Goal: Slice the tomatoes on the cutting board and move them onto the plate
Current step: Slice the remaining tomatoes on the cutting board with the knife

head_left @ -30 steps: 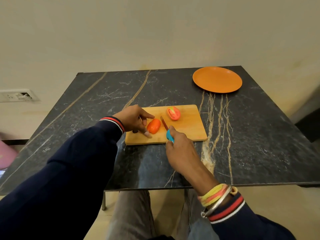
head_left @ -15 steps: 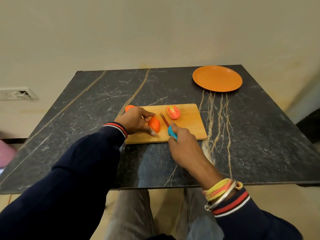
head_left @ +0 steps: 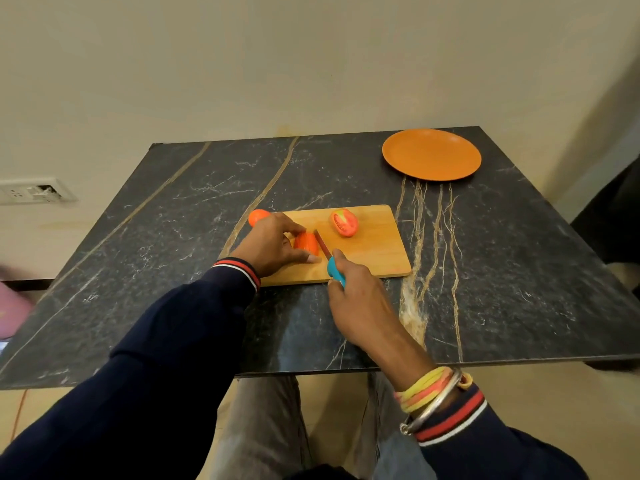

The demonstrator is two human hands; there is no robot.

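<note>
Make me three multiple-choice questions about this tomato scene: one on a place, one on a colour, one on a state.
1. Where on the table is the plate?
A) near left corner B) far right corner C) centre

2. What colour is the handle of the knife?
A) blue B) black C) green

3. What is the left hand doing?
A) lying flat on the table B) holding a tomato piece on the board C) lifting the plate

Answers:
1. B: the plate sits by the table's far right edge.
2. A: blue shows in the grip of the right hand.
3. B: its fingers curl round the piece beside the blade.
</note>
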